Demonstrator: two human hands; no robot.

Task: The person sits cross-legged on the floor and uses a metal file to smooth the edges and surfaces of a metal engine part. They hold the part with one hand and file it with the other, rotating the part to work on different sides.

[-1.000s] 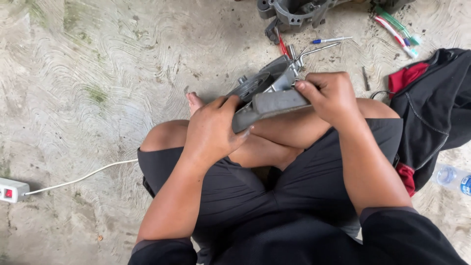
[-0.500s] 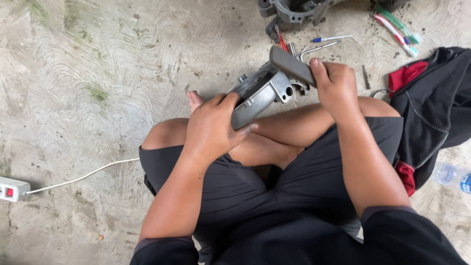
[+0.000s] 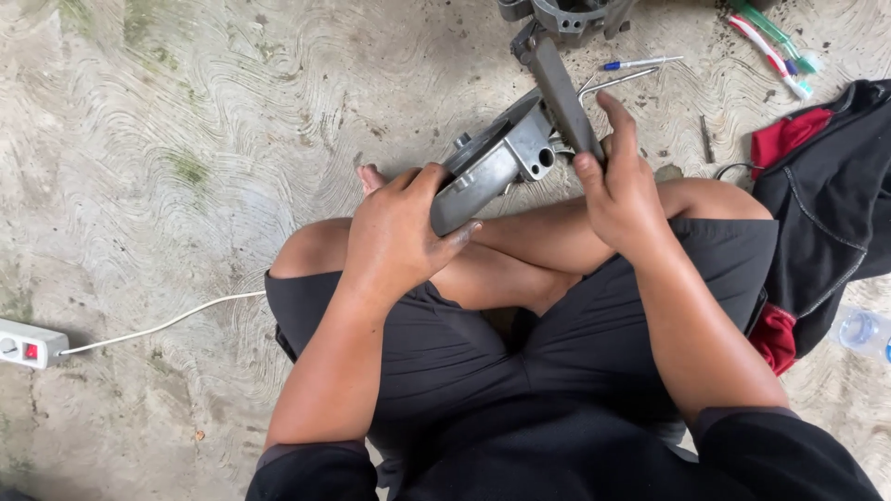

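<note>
I sit cross-legged on a concrete floor. My left hand [image 3: 399,232] grips the near end of a grey cast-metal housing [image 3: 497,158] that rests over my knees. My right hand [image 3: 620,186] holds a flat dark metal bar [image 3: 560,88], which stands tilted upward from the housing's far side, its top end pointing away from me. Fingers of both hands are dirty with grease.
Another grey metal casting [image 3: 566,14] lies on the floor ahead. A blue-capped pen [image 3: 640,63] and a metal rod lie beside it, toothbrushes [image 3: 770,42] at far right. Black and red clothing [image 3: 826,186] is heaped on my right, a white power strip [image 3: 28,343] on the left.
The dark bar lay across the housing under my right hand; it has been lifted and swung upright, away from me. My left hand has kept its grip.
</note>
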